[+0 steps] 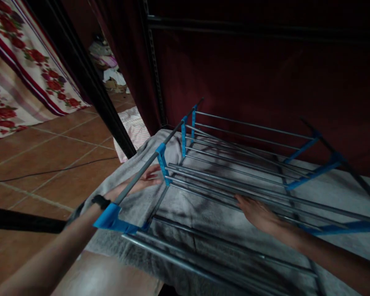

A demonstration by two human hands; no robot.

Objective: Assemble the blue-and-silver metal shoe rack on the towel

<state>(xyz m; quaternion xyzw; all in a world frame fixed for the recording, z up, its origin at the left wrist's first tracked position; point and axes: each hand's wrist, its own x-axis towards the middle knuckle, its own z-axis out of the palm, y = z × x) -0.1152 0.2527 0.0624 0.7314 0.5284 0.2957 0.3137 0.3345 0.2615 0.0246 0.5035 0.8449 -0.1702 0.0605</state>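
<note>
A shoe-rack-like frame of grey metal tubes and blue plastic brackets lies across a grey blanket. My left hand, with a dark band at the wrist, reaches beneath the left side pole. Its fingers are stretched apart, with their tips close to a blue bracket; whether they touch it I cannot tell. Over the middle tubes lies my right hand, back upward, its fingers curled onto a tube and partly hidden. At the right end, more blue brackets join another dark pole.
The grey blanket covers the surface under the rack. Dark metal posts stand at left, and a maroon cloth hangs behind. A cable crosses the tiled floor, near a floral curtain and piled clothes.
</note>
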